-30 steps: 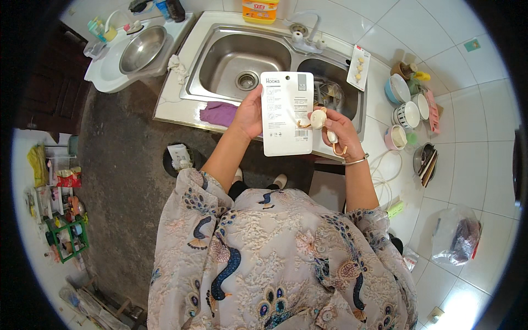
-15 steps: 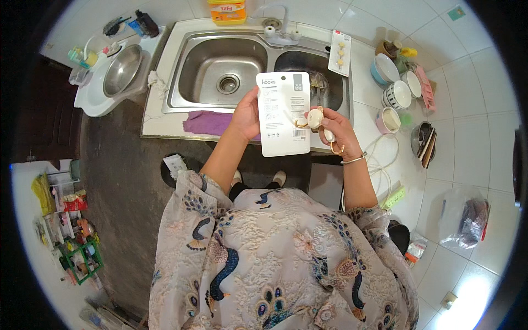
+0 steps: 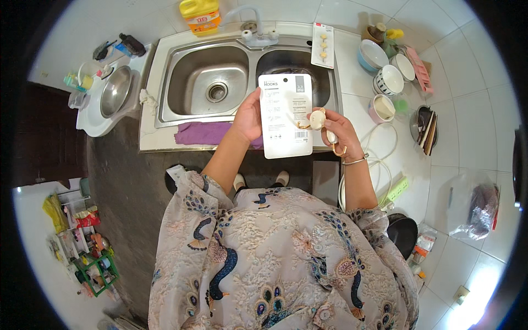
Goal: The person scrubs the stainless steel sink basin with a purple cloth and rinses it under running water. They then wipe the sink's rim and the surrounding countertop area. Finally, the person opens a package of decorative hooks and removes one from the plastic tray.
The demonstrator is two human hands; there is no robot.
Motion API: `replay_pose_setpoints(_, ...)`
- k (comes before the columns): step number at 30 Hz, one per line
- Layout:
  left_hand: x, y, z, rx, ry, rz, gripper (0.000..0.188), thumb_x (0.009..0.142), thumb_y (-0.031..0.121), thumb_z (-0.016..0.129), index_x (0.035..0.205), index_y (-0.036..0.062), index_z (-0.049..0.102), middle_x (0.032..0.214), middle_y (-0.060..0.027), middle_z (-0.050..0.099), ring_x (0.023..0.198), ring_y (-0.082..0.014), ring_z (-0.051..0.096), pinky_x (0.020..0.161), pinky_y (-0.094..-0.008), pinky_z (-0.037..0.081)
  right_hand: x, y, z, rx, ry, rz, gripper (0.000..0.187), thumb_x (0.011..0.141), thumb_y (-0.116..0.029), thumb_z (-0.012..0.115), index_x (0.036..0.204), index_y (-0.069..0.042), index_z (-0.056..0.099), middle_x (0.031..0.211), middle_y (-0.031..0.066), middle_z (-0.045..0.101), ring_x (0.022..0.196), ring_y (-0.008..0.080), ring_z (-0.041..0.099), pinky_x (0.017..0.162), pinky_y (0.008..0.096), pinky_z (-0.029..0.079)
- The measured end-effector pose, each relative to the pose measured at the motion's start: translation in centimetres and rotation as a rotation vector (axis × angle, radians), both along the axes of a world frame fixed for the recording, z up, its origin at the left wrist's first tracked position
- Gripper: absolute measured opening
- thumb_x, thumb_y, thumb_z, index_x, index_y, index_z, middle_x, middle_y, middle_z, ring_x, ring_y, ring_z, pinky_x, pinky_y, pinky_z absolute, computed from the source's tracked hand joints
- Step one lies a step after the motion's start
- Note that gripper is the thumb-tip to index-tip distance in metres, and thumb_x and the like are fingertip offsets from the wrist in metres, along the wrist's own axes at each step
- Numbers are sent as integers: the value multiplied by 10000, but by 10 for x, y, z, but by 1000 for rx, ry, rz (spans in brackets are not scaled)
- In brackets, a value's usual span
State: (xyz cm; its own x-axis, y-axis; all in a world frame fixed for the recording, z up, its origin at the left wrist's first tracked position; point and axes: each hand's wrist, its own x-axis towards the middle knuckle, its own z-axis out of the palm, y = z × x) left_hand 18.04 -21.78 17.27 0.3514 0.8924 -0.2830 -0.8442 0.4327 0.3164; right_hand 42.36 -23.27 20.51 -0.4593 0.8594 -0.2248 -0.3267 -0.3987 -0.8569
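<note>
My left hand [image 3: 249, 117] is closed on the left edge of a white hook package card [image 3: 279, 118], its printed side facing up in front of me. In front of the card's right edge, my right hand [image 3: 342, 133] is closed on white-and-gold wall hooks [image 3: 317, 119]. One hook shows a round white base with a gold arm over the card. Below it, another has its gold curve hanging down past my fingers. Whether my right hand also grips the card, I cannot tell.
Beyond the hands lies a double steel sink [image 3: 170, 82] with a faucet [image 3: 258, 36]. A purple cloth [image 3: 203, 133] drapes its front edge. On the right counter are another card with small hooks [image 3: 323, 45], bowls [image 3: 388, 81], a white cable [image 3: 393, 144] and a green power strip [image 3: 397, 190].
The view has shifted a little, so the sink and counter sit slightly further left. Both hands keep their holds on the card and hooks, nearly still.
</note>
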Motion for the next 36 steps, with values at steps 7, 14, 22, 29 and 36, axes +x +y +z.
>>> replay_pose_setpoints(7,33,11,4,5,76,-44,406,896,334,472,1163,33,524,1139,-103,581,1048,-249,556,922,-390,430,33,-2,-2,13,16,-47,352,830,-98,539,1153,39,522,1043,129,620,504,48,506,414,169,410)
replay_pose_setpoints(14,67,21,-1,37,80,-112,420,892,347,471,1170,37,526,1142,-103,584,1042,-246,562,918,-392,434,65,-5,-4,17,0,-103,368,832,-115,531,1162,47,509,1064,148,609,481,55,484,398,166,393)
replay_pose_setpoints(22,105,31,-3,25,71,-205,424,896,357,464,1171,40,524,1139,-108,583,1043,-255,561,917,-402,433,97,-8,-11,22,-64,-184,347,844,-106,530,1160,35,519,1015,117,626,479,53,484,396,173,397)
replay_pose_setpoints(29,153,53,-69,-80,25,-324,408,910,364,439,1151,45,526,1133,-116,579,1035,-269,558,916,-414,429,151,-13,-24,-38,5,-473,324,859,-133,514,1135,37,513,970,112,622,460,85,457,384,198,360)
replay_pose_setpoints(36,214,66,-103,-132,227,-358,424,955,369,340,1188,50,493,1125,-100,578,1029,-252,555,864,-401,443,177,-28,-31,-59,62,-590,302,863,-168,513,1079,44,527,982,133,618,457,77,455,380,186,355)
